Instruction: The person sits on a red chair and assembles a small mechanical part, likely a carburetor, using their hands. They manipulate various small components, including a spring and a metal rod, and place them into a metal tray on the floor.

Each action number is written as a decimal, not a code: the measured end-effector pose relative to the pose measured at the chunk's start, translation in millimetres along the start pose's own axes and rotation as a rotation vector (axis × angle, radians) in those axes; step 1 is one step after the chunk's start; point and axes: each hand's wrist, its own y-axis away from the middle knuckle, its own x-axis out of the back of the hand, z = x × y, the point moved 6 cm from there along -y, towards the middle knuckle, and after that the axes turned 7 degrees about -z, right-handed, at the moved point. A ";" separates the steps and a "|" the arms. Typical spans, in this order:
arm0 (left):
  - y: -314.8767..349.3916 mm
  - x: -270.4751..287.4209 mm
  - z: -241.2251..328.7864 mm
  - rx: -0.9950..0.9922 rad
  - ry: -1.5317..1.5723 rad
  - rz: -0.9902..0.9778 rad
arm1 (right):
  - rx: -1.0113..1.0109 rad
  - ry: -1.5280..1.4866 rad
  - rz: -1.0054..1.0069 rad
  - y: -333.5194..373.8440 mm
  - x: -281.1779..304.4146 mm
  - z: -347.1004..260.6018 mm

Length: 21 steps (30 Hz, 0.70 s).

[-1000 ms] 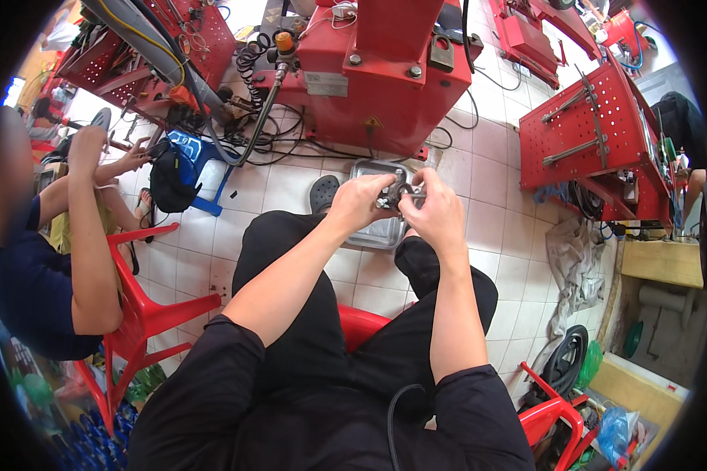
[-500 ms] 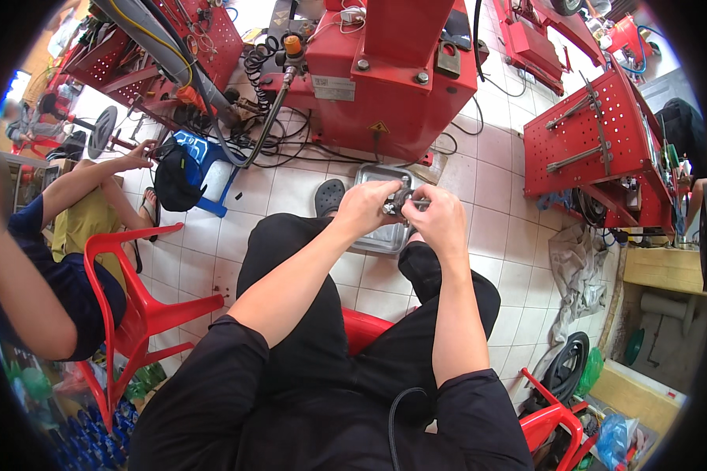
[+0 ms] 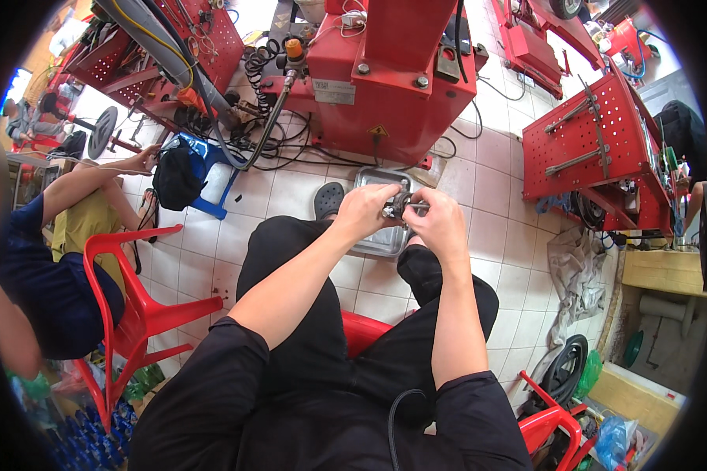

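Between my knees, both hands meet at a small dark metal part [image 3: 399,202] with shiny bits on it. My left hand [image 3: 364,209] is closed around its left side. At its right side, my right hand [image 3: 437,216] pinches a short thin metal rod or tool [image 3: 421,206] whose kind I cannot make out. Beneath the hands a grey metal tray [image 3: 385,246] lies on the tiled floor, and what lies in it is mostly hidden by my hands.
A red machine base [image 3: 393,118] stands just ahead, with black cables around it. Red perforated cabinets [image 3: 565,153] flank it. At left a person [image 3: 43,259] sits by a red plastic chair [image 3: 133,306] and a blue stool [image 3: 216,192]. A grey cloth [image 3: 577,271] lies at right.
My hands keep their grip on the metal part in nearly the same place. The person at left has shifted their arm slightly.
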 end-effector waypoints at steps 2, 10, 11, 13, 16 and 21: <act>0.3 1.5 1.2 -0.005 0.008 0.013 | 0.013 -0.008 0.035 0.0 1.5 -2.1; 0.5 2.3 2.8 -0.038 0.040 0.038 | 0.030 -0.035 0.068 -0.3 -3.1 2.4; 0.3 1.5 2.2 -0.031 0.036 0.030 | 0.028 -0.024 0.070 -0.1 -3.1 2.7; 0.0 0.0 1.1 -0.017 0.028 0.014 | 0.016 -0.001 0.063 -0.1 -3.3 3.0; 0.4 2.8 3.8 -0.035 0.035 0.037 | 0.018 -0.013 0.041 -0.9 -1.7 -0.3; 0.2 -0.1 1.8 -0.006 0.028 -0.035 | 0.113 -0.110 -0.023 -1.6 1.7 -1.0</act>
